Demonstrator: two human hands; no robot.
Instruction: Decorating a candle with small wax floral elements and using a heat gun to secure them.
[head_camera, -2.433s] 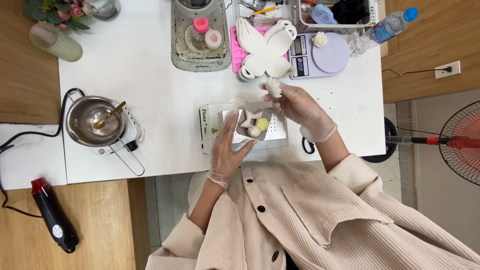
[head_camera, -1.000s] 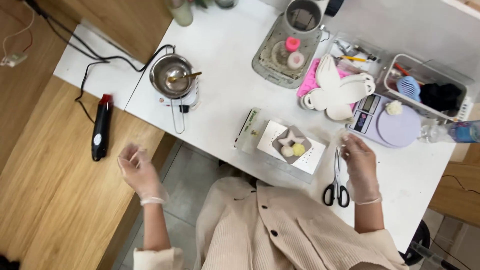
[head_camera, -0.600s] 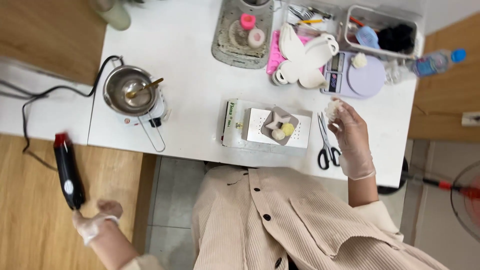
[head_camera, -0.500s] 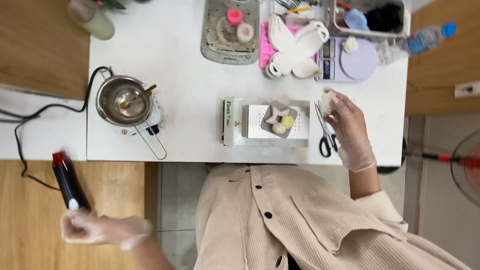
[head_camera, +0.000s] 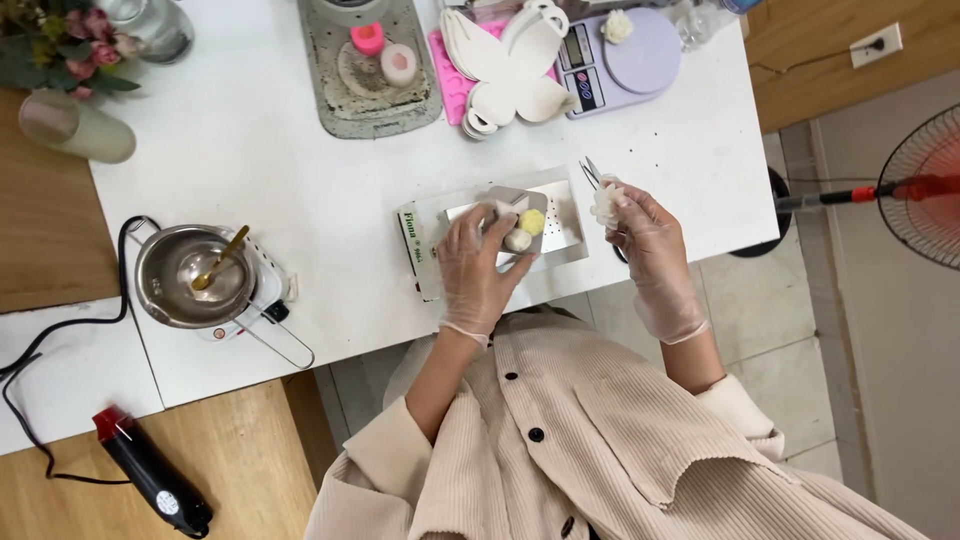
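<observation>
Gloves cover both hands. Left hand lies spread, fingers open, over a small grey tray on a flat box at the desk edge; two pale balls, one yellow and one cream, sit in the tray by its fingertips. Right hand has its fingers pinched on one white flower-shaped piece, just right of the box. Farther back stand one scale, one metal pot and two round pink pieces.
</observation>
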